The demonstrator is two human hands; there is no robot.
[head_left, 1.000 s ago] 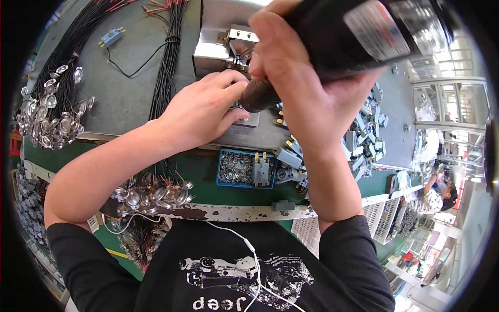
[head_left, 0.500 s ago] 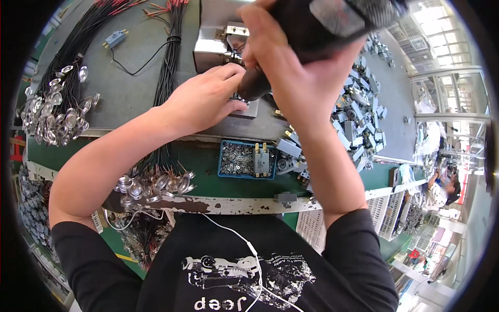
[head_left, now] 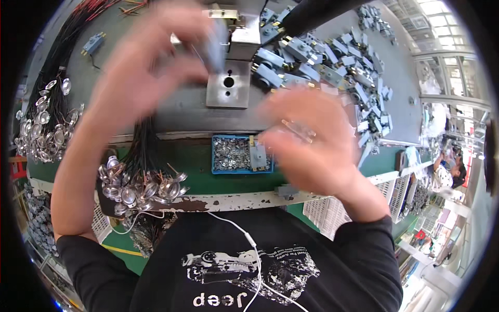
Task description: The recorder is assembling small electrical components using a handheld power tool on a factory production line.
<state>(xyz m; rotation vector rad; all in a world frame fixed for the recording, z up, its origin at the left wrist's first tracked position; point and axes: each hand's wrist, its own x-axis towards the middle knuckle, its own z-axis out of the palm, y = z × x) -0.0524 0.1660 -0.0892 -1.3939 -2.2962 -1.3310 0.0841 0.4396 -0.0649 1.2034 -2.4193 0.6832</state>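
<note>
one wide grey table (head_left: 171,117) spreads beneath both hands. next in size is a heap of grey blocks (head_left: 299,49), ahead of the right hand and to its right. the left hand (head_left: 132,67) is blurred and raised, its thumb and fingers parted only by what they seem to grip. the right hand (head_left: 322,138) hangs low beside the heap, thumb and fingers spread apart; blur hides whether it has hold of anything. black wires with silver discs (head_left: 127,196) lie nearer the body than the left grip. a black tool (head_left: 317,18) slants ahead of the right hand. a metal stand (head_left: 245,39) sits just right of the left grip; a flat metal plate (head_left: 239,96) lies between the hands. left of the right hand and nearer the body is a blue tray (head_left: 241,171) of small metal bits (head_left: 231,151). between the left thumb and fingers is one grey block (head_left: 214,49), near the plate's far edge. a firm pinch on the block's sides, clear of the stand, would probably keep it from tipping; the right fingers should likely avoid snagging neighbouring blocks.
</note>
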